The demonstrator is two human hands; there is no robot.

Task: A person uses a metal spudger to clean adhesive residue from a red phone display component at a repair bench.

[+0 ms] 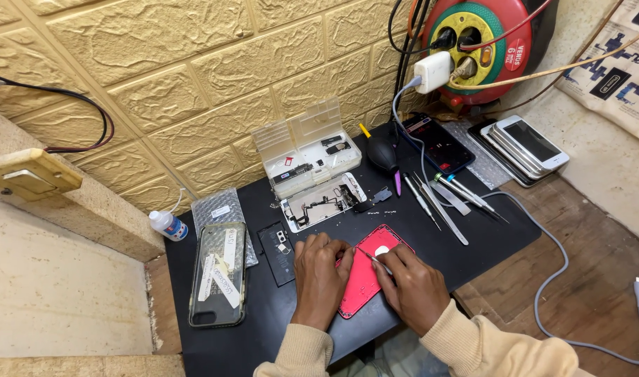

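Cream sleeves reach up to a red phone shell [367,276] lying slantwise on the black table [277,328], its long axis running up to the right. Left hand [319,279] presses flat on its left edge, fingers loose; right hand [412,283] pinches a thin metal tool [372,258] over its middle. Spare tools [442,199] lie beyond.
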